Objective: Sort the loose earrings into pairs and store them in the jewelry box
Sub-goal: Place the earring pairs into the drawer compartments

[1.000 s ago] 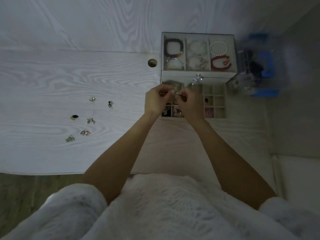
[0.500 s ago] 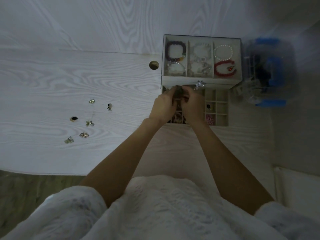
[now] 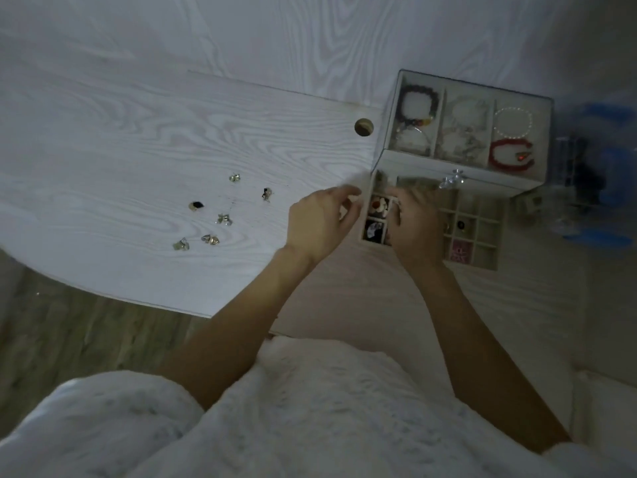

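Matt white wood-grain table (image 3: pixel 138 139), shiny metal earrings (image 3: pixel 210 239), fluffy cloth sleeve (image 3: pixel 103 426), clear plastic container (image 3: pixel 593 174).
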`<state>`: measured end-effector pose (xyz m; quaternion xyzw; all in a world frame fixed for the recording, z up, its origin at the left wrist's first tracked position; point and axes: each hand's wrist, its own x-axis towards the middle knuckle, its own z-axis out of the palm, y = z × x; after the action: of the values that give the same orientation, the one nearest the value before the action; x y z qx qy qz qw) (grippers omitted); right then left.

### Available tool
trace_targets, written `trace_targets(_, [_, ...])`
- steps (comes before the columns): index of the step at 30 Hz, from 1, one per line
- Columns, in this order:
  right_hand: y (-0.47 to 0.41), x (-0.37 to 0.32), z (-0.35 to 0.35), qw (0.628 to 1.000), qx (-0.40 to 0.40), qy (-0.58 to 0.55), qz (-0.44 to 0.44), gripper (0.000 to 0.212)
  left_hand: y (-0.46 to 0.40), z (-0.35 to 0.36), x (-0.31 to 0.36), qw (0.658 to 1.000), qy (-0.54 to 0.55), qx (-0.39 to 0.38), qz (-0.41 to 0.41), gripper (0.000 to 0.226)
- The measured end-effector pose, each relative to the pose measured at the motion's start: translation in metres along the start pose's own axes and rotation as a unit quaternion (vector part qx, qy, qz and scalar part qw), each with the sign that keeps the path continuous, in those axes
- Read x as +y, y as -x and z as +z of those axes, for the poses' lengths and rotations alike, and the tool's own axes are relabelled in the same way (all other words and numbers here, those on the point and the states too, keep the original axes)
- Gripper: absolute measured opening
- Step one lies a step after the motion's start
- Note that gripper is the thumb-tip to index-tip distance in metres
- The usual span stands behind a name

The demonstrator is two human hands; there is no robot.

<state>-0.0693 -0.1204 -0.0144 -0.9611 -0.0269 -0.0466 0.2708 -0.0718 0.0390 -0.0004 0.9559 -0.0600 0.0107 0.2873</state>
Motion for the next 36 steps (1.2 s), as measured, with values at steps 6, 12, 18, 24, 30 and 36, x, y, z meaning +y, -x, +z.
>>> trace_targets(6, [0.006,-0.065,0.04,0.987,-0.115,-0.029,-0.111,0.028,0.056,-0.045,-0.098,0.992,0.022,0.044,-0.12,0.022])
trace_targets(12, [-0.022,-0.107,0.094,0.976,-0.197,-0.034,-0.09,0.031,0.068,-0.061,-0.161,0.975,-0.01,0.023,-0.219,0.038])
trace_targets(18, [-0.046,-0.124,0.13,0.975,-0.22,-0.029,-0.009,0.045,0.043,-0.056,-0.16,0.967,-0.007,-0.065,-0.246,0.048])
trace_targets(24, [-0.048,-0.13,0.138,0.98,-0.193,-0.048,-0.021,0.021,0.032,-0.057,-0.171,0.973,0.003,-0.075,-0.22,0.023])
trace_targets(30, [-0.047,-0.125,0.137,0.979,-0.189,-0.037,-0.064,0.015,0.033,-0.056,-0.171,0.98,0.019,-0.063,-0.188,0.012])
trace_targets(36, [-0.039,-0.121,0.134,0.978,-0.19,-0.01,-0.091,0.014,0.032,-0.055,-0.175,0.983,0.026,-0.069,-0.168,0.01])
